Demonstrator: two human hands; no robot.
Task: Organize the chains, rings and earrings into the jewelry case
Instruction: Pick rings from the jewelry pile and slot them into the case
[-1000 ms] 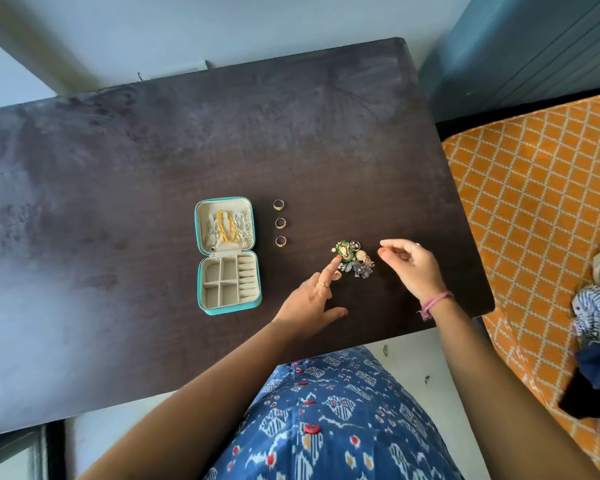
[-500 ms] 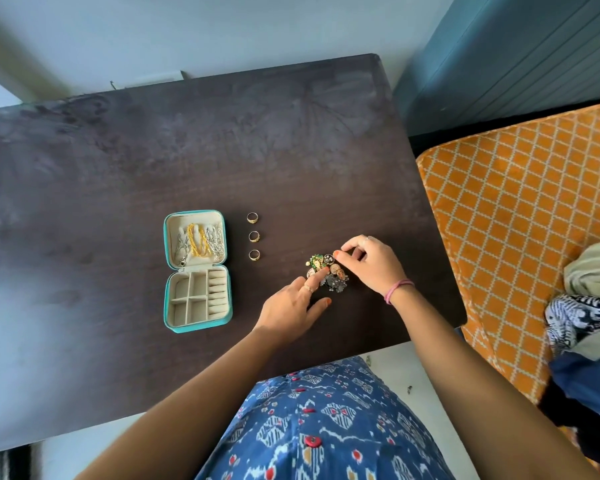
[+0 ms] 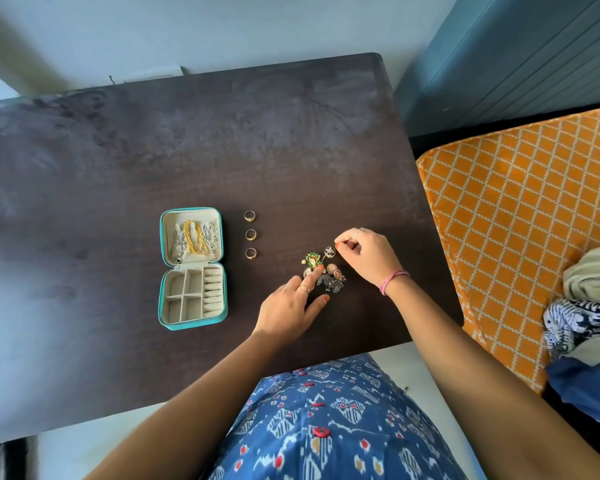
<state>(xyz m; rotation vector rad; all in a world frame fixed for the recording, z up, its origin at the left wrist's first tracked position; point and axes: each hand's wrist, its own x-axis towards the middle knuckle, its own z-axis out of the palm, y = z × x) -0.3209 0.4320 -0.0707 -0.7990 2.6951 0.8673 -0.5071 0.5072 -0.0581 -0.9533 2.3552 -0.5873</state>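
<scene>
While the big dark wooden table (image 3: 118, 174) holds it all, the open teal jewelry case (image 3: 192, 268) sits at nine o'clock – chains inside its lid. Left hand (image 3: 291, 303) has straight fingers, one touching the small pile of earrings (image 3: 322, 271). Right hand (image 3: 367, 254), at three o'clock, pinches something tiny. Three gold rings (image 3: 250, 234) wait between.

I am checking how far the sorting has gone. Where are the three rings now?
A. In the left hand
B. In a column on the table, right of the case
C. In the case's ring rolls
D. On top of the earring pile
B: the three rings lie in a column on the bare table, just right of the open case.
</scene>
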